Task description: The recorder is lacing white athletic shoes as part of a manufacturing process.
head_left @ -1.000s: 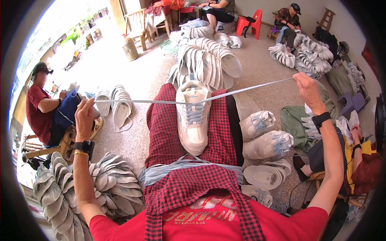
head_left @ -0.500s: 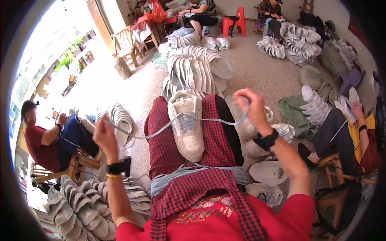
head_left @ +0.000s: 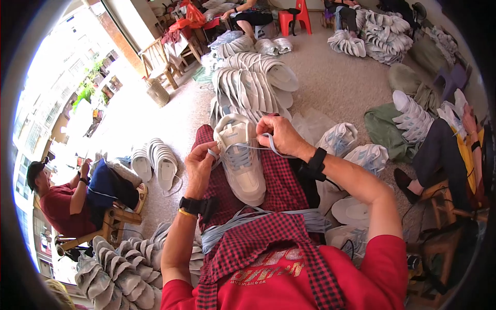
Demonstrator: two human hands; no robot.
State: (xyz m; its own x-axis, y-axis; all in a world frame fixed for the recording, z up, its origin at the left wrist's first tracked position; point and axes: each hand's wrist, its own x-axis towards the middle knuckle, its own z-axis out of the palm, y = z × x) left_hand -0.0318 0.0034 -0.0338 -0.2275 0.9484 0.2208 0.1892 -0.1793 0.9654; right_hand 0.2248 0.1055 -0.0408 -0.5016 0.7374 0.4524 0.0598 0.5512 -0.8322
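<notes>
A cream sneaker (head_left: 243, 173) lies on my lap between my thighs, toe toward me, with a pale blue lace crossed through its lower eyelets. At the left of its opening, my left hand (head_left: 200, 164) pinches one end of the shoelace (head_left: 243, 146). My right hand (head_left: 281, 135) grips the other side of the lace, just right of the shoe's tongue, and a loop of it hangs below the fingers. A bundle of loose grey-blue laces (head_left: 217, 232) lies across my waist over the checked apron (head_left: 258, 232).
Stacked shoe uppers (head_left: 243, 88) stand ahead of my knees, with more piled at lower left (head_left: 119, 268). Finished-looking sneakers (head_left: 338, 138) lie at my right. Co-workers sit on both sides and at the back. A red plastic chair (head_left: 295, 19) stands far off.
Both hands have come inward from wide apart to the sneaker's opening, so the lace between them is no longer stretched out in long arcs. The view has shifted slightly.
</notes>
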